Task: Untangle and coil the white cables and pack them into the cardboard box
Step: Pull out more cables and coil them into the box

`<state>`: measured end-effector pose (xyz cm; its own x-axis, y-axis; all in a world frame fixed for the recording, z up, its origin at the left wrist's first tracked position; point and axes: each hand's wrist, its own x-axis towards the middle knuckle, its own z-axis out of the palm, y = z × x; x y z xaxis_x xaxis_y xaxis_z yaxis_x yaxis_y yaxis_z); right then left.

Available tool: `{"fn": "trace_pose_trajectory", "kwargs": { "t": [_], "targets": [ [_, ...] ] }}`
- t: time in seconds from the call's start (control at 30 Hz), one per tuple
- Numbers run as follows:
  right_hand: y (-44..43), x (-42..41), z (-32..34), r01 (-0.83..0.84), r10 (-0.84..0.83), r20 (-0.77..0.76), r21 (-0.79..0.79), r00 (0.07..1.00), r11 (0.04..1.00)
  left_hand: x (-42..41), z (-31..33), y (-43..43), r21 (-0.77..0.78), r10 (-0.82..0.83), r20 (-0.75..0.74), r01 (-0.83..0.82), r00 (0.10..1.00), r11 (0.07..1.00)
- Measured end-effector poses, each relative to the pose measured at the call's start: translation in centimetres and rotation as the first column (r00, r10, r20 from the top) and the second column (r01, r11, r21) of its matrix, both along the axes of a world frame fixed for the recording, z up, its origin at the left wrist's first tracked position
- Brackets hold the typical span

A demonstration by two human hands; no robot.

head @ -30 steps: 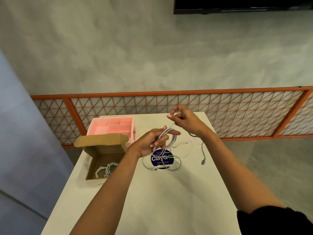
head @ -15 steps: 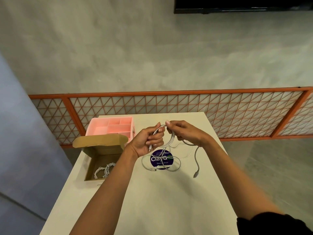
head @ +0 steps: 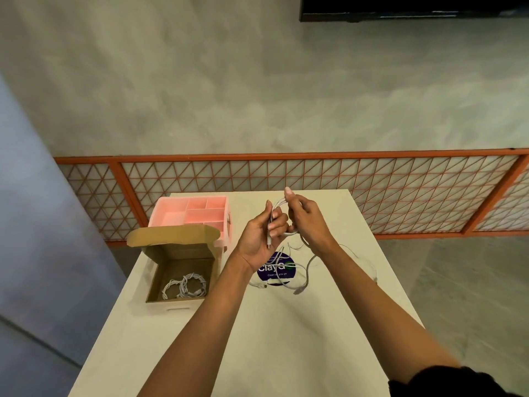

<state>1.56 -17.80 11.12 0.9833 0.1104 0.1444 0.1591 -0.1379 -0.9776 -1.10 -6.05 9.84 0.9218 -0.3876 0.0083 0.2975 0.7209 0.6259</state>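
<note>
My left hand [head: 259, 239] holds a small loop of white cable [head: 289, 232] above the table, palm up, with the plug end hanging over the palm. Close against it, my right hand [head: 306, 222] pinches the same cable at the top of the loop. The cable's tail [head: 307, 272] drops from my hands to the table and ends in a plug. More loose white cable [head: 279, 279] lies under my hands, on and around a purple round sticker [head: 274, 272]. The open cardboard box [head: 160, 285] stands at the left with coiled white cables [head: 184, 287] inside.
A pink compartment organiser [head: 194, 214] stands behind the box. The white table [head: 257, 339] ends close to the box on the left. Behind it runs an orange lattice railing [head: 372, 193] before a concrete wall. A thin cable strand [head: 367, 266] trails toward the table's right edge.
My right hand has swung from far above the left hand down, then up again over the loop, adding a turn. The hanging plug end has dropped onto the table.
</note>
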Motion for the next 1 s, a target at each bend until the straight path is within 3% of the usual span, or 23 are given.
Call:
{"fn": "trace_pose_trajectory", "kwargs": {
  "t": [0.2,0.5,0.63,0.83,1.0],
  "targets": [
    [-0.6,-0.2,0.6,-0.098,0.099,-0.044,0.039,0.994,0.994,0.3,1.0,0.1,0.038,0.049,-0.010,-0.048,0.999,0.998],
    [-5.1,1.0,2.4,-0.181,0.206,0.066,-0.273,0.976,0.945,0.3,0.5,1.9,0.298,-0.026,0.003,0.024,1.000,0.954],
    [-5.9,1.2,2.0,-0.234,0.262,0.030,-0.359,0.965,0.904,0.2,0.6,1.9,0.327,-0.044,-0.025,0.050,0.999,0.944],
    [-7.2,1.3,-0.1,-0.323,0.336,-0.065,-0.497,0.939,0.806,0.8,1.0,2.6,0.335,0.111,0.021,-0.111,0.994,0.936],
    [-7.2,0.8,-1.5,-0.391,0.373,-0.140,-0.501,0.917,0.773,1.0,1.0,2.7,0.391,0.218,0.068,-0.227,0.973,0.892]
  ]
}}
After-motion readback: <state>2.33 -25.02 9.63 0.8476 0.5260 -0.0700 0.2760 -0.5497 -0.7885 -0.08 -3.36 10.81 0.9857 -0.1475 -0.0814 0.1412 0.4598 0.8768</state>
